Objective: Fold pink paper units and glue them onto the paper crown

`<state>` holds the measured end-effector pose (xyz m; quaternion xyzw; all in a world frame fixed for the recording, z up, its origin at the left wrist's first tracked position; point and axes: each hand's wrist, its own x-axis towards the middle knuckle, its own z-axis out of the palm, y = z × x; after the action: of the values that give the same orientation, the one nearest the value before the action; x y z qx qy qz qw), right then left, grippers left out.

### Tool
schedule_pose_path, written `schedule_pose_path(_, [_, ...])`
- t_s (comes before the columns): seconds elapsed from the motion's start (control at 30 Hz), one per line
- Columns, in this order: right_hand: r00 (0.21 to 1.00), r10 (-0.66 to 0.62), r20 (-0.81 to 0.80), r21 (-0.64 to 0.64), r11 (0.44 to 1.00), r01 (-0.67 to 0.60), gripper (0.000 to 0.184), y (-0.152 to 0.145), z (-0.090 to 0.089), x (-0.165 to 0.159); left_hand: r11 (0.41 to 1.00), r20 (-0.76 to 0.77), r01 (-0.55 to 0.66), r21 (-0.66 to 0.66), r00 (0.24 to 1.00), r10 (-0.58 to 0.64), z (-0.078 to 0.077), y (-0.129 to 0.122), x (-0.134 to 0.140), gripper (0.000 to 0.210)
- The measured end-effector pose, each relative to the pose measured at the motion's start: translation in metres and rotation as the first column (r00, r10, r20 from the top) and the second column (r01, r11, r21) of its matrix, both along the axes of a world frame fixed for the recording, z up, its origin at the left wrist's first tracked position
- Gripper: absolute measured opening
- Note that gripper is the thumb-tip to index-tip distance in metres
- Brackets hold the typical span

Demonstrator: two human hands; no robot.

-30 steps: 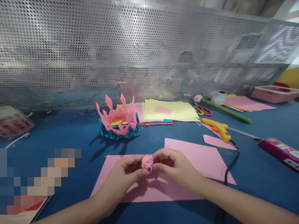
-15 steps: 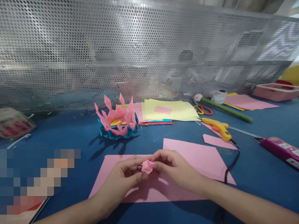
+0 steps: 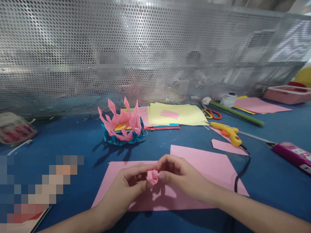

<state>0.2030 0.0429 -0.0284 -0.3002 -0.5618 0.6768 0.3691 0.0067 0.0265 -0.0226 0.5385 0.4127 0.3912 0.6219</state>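
A small pink folded-paper piece, many-sided like a bud, is pinched between both hands. My left hand grips it from the left with thumb and fingers. From the right, my right hand pinches its other side with thumb and forefinger; the other fingers curl behind. Both hands are just above a pink paper sheet, with a second pink sheet behind to the right. Beyond them stands a pink and teal folded-paper crown-like ring with upright points.
At right lie a yellow glue gun, its black cord crossing the pink sheet, a purple power strip, scissors and a green stick. Stacked paper lies before a perforated metal screen. A jar stands left.
The pink paper piece has turned slightly between my fingers, showing more of its folds, and sits a little lower. My hands stay in nearly the same place.
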Motion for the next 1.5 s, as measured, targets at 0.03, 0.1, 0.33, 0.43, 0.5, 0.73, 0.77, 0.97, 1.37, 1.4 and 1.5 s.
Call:
schedule_pose_path(0.03, [1.000,-0.009,-0.002,0.001,1.000,0.009,0.027,-0.001,0.001,0.000,1.000,0.000,0.002,0.002,1.000,-0.002,0.001,0.000,0.000,0.032])
schedule_pose_path(0.1, [1.000,-0.019,0.000,-0.006,1.000,0.019,0.026,-0.003,0.003,0.000,1.000,-0.004,-0.002,0.002,1.000,0.002,0.002,-0.001,0.001,0.029])
schedule_pose_path(0.33, [1.000,-0.018,0.009,-0.053,0.998,0.018,0.026,-0.005,0.005,0.000,1.000,-0.023,-0.007,-0.029,1.000,0.006,0.002,-0.002,0.001,0.027])
schedule_pose_path(0.43, [1.000,-0.007,0.003,-0.061,0.998,0.007,0.025,-0.005,0.004,0.000,1.000,-0.014,0.004,-0.025,1.000,-0.004,0.002,0.000,0.001,0.025])
schedule_pose_path(0.5, [1.000,0.003,0.002,-0.066,0.998,-0.003,0.025,-0.005,0.004,0.001,1.000,-0.006,0.011,-0.011,1.000,-0.011,0.002,0.000,0.001,0.024])
schedule_pose_path(0.73, [1.000,-0.008,0.022,-0.039,0.999,0.009,0.026,-0.005,0.002,0.002,0.999,0.000,0.020,-0.035,1.000,-0.020,-0.006,0.001,-0.003,0.026])
schedule_pose_path(0.77, [0.999,-0.018,0.028,-0.032,0.999,0.019,0.026,-0.005,0.002,0.002,0.999,0.004,0.002,-0.046,1.000,-0.002,-0.008,0.001,-0.004,0.028])
schedule_pose_path(0.97, [0.992,-0.126,0.015,0.015,0.992,0.126,0.037,0.000,0.002,0.004,0.959,0.017,-0.275,0.071,0.961,0.275,-0.010,-0.008,0.005,0.053])
schedule_pose_path(1.37, [0.887,-0.456,-0.078,0.177,0.869,0.462,0.036,0.019,0.004,0.016,0.534,-0.254,-0.144,0.833,0.759,0.600,0.044,0.020,-0.023,0.067])
schedule_pose_path(1.4, [0.886,-0.458,-0.078,0.185,0.866,0.464,0.036,0.019,0.004,0.017,0.552,-0.260,-0.156,0.819,0.756,0.601,0.050,0.029,-0.022,0.073])
schedule_pose_path(1.5, [0.887,-0.455,-0.077,0.205,0.864,0.461,0.037,0.019,0.004,0.017,0.685,-0.323,-0.191,0.703,0.772,0.547,0.066,0.055,-0.021,0.090])
